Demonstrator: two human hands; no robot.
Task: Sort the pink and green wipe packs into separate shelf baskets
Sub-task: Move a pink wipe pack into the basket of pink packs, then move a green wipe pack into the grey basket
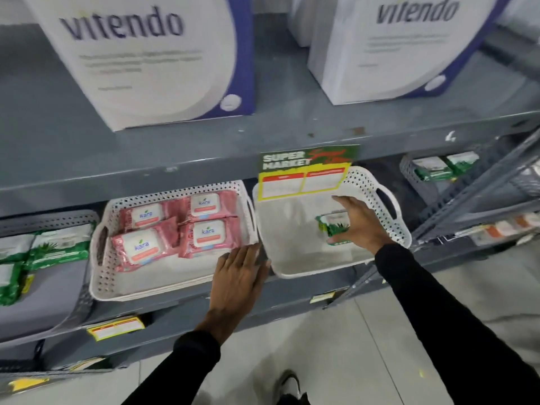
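Perforated white plastic baskets (377, 194); glossy film pink packs (146, 244); matt grey painted metal shelf (204, 147)

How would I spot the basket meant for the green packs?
Find the grey metal shelf under the big white boxes. Two white perforated plastic baskets sit side by side; the right-hand white basket, behind the hanging supermarket sign, holds one green wipe pack, not pink ones.
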